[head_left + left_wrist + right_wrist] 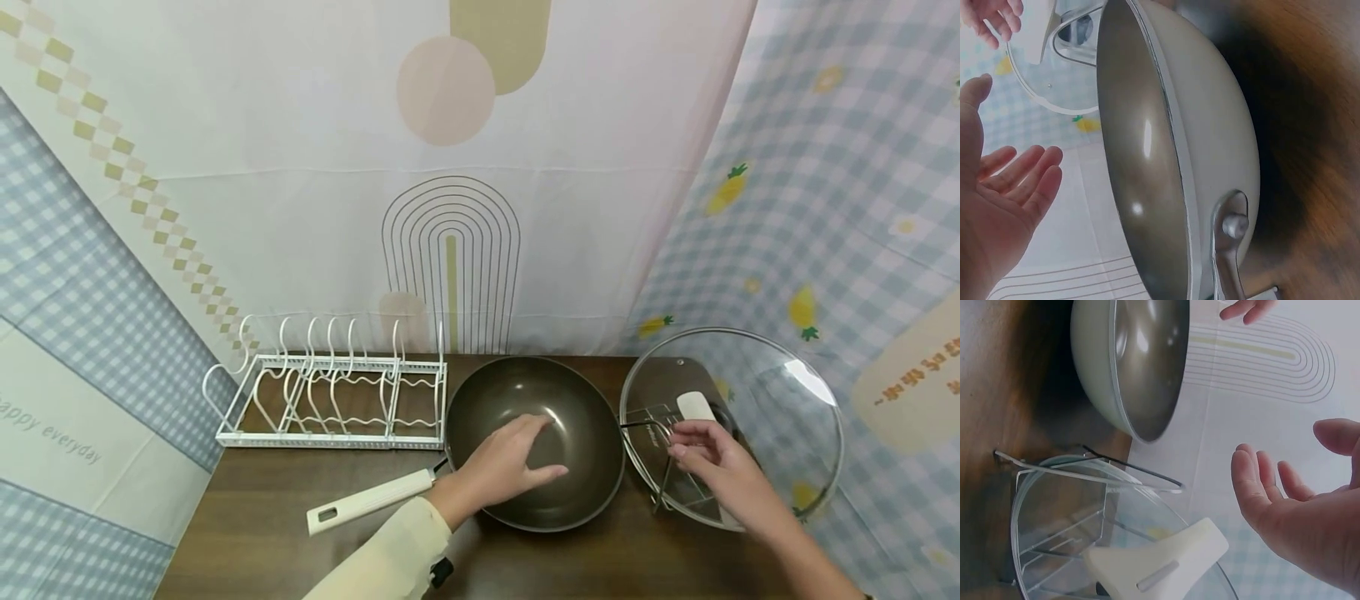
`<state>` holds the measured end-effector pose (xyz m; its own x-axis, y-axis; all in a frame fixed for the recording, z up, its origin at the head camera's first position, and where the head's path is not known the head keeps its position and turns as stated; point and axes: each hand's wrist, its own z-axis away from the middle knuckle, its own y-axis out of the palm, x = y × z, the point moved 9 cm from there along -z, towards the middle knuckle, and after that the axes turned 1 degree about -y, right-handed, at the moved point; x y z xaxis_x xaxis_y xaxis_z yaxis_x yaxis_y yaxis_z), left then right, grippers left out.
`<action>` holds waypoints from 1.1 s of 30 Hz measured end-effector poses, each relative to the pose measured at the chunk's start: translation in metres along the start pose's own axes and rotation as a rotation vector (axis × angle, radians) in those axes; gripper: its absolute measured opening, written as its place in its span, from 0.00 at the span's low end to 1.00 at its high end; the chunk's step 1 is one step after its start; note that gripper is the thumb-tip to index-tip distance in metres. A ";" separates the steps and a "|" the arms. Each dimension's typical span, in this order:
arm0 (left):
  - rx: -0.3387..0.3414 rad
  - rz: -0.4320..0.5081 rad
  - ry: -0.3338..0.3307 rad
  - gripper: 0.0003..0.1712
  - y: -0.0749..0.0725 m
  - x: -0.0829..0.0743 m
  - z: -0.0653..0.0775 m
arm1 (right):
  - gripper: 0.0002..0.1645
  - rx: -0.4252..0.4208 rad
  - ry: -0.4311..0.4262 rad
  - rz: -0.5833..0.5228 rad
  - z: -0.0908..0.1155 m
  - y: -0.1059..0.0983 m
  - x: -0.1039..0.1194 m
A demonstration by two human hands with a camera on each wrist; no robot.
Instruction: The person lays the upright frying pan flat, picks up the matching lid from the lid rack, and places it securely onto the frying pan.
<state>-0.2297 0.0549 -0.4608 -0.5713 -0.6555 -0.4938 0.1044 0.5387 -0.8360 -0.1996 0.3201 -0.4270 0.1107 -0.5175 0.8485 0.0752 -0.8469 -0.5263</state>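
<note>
A dark-lined wok [577, 408] with a cream handle [371, 500] stands on the table. My left hand [498, 462] hovers over the wok with thumb and fingers spread, holding nothing. In the left wrist view its pale outer wall shows. To the right, a glass lid [795, 433] leans in a wire lid stand [1054, 469], its cream knob [1166, 562] facing me. My right hand [720, 467] is in front of the lid, fingers loosely bent. The right wrist view shows that hand [1304, 512] apart from lid and stand, with nothing in its fingers.
Left of the wok is a white wire rack [330, 446] with several upright curved dividers. A printed cloth [330, 225] hangs behind the brown wooden table [247, 517], and checked cloths hang at both sides.
</note>
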 end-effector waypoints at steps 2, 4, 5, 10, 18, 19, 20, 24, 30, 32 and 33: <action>0.002 0.025 0.004 0.42 0.002 -0.001 -0.003 | 0.23 -0.005 -0.014 0.005 0.000 -0.003 -0.001; 0.005 0.051 0.004 0.42 0.005 -0.002 -0.005 | 0.23 -0.007 -0.027 0.004 -0.001 -0.006 -0.003; 0.007 0.065 0.004 0.42 0.006 -0.003 -0.006 | 0.23 -0.010 -0.028 0.009 -0.001 -0.007 -0.004; 0.029 0.128 -0.013 0.40 0.012 -0.004 -0.012 | 0.24 -0.021 -0.026 0.049 -0.001 -0.014 -0.009; 0.057 0.185 -0.041 0.41 0.021 -0.009 -0.019 | 0.24 -0.037 -0.034 0.059 -0.001 -0.023 -0.012; 0.063 0.185 -0.043 0.42 0.023 -0.010 -0.020 | 0.24 -0.038 -0.035 0.054 0.000 -0.024 -0.012; 0.069 0.186 -0.048 0.42 0.024 -0.012 -0.021 | 0.24 -0.038 -0.037 0.048 0.001 -0.025 -0.013; 0.078 0.199 -0.048 0.43 0.031 -0.019 -0.025 | 0.24 -0.047 -0.063 0.039 0.005 -0.031 -0.014; 0.088 0.168 -0.021 0.45 0.039 -0.032 -0.033 | 0.21 -0.060 -0.095 0.040 0.008 -0.040 -0.014; 0.095 0.163 -0.015 0.46 0.041 -0.035 -0.036 | 0.21 -0.057 -0.086 0.038 0.009 -0.041 -0.015; 0.100 0.161 -0.013 0.46 0.042 -0.036 -0.037 | 0.21 -0.056 -0.082 0.039 0.010 -0.042 -0.016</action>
<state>-0.2346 0.1205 -0.4687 -0.5303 -0.5719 -0.6258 0.2743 0.5827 -0.7650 -0.1946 0.3647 -0.4188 0.1932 -0.5408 0.8187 0.0142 -0.8328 -0.5535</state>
